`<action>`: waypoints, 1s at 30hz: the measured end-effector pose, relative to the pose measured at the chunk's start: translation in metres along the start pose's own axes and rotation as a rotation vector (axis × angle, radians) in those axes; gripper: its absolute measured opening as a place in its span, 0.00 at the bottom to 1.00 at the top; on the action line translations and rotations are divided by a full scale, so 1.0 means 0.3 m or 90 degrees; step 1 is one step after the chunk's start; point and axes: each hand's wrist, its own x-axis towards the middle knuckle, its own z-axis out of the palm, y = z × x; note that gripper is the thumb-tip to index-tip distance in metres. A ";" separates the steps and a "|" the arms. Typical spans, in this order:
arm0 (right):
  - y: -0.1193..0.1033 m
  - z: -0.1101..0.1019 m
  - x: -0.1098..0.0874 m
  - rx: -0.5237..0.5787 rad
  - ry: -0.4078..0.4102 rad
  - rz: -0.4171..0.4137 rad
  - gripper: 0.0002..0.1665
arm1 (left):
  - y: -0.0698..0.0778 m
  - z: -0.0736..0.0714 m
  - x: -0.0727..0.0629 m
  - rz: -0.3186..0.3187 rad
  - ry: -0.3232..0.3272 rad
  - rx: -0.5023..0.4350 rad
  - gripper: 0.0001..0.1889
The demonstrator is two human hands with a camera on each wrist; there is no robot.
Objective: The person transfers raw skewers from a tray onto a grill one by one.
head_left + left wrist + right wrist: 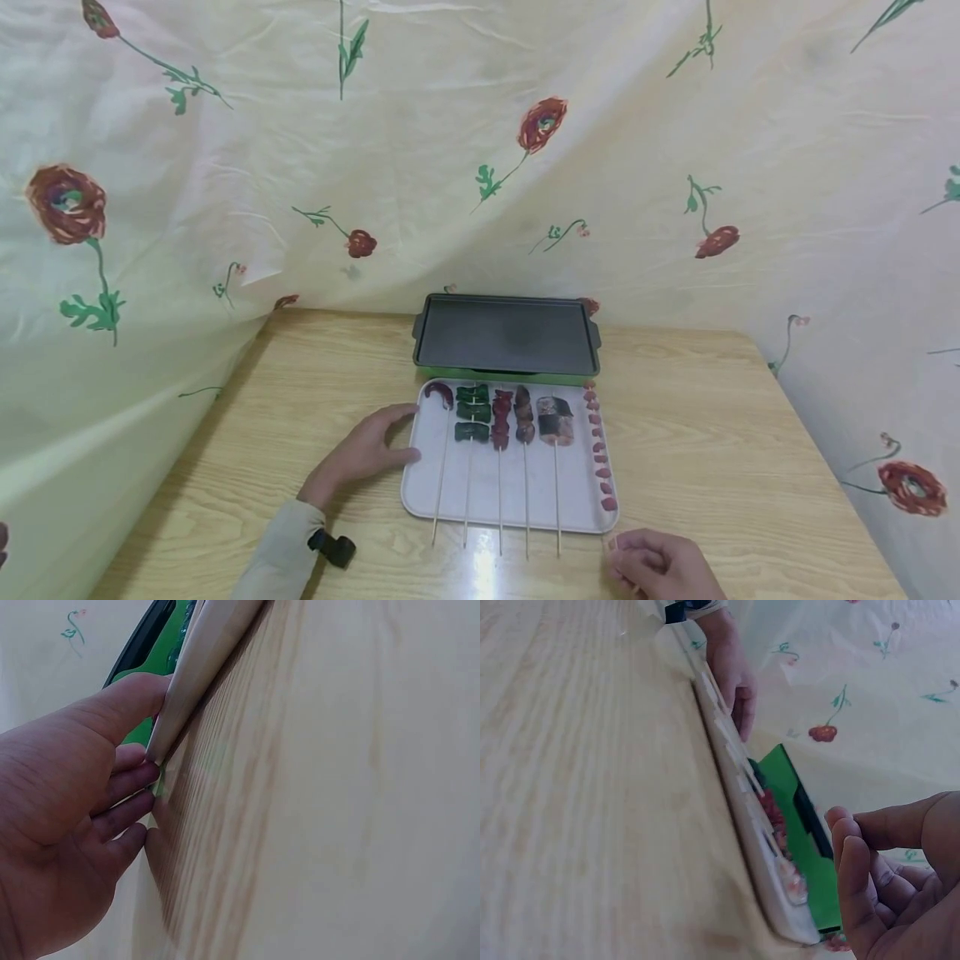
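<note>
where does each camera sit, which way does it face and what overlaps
Head: on the head, facing forward and down at tray, skewers and pan; left hand, right hand and left sleeve show.
Left wrist: on that wrist, facing past the left hand to the tray's edge; only that hand shows.
Right wrist: on that wrist, facing along the tray; right hand near, left hand beyond.
Shared: head and right wrist both show both hands.

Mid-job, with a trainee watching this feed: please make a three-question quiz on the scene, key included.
1. True or false: in the head view, the dark griddle lies beyond the white tray.
2. Which tray corner is the right hand nearest? A) far left; B) near right; C) far right.
3. How many green pieces share one stick?

Key: 1. True. 2. B. 3. Three.
</note>
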 end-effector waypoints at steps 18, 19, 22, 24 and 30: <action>-0.165 -0.069 0.035 -0.088 0.102 -0.070 0.15 | -0.010 0.004 0.005 -0.002 0.000 -0.003 0.39; -0.174 -0.073 0.042 -0.084 0.107 -0.074 0.15 | -0.011 0.004 0.005 -0.004 0.000 -0.005 0.39; -0.197 -0.084 0.069 -0.066 0.117 -0.084 0.16 | -0.012 0.006 0.005 -0.008 0.000 -0.006 0.39; -0.207 -0.090 0.091 -0.061 0.121 -0.105 0.16 | -0.011 0.007 0.004 -0.012 0.001 -0.007 0.39; -0.240 -0.111 0.157 -0.050 0.129 -0.168 0.14 | -0.011 0.008 0.004 -0.017 0.003 -0.003 0.39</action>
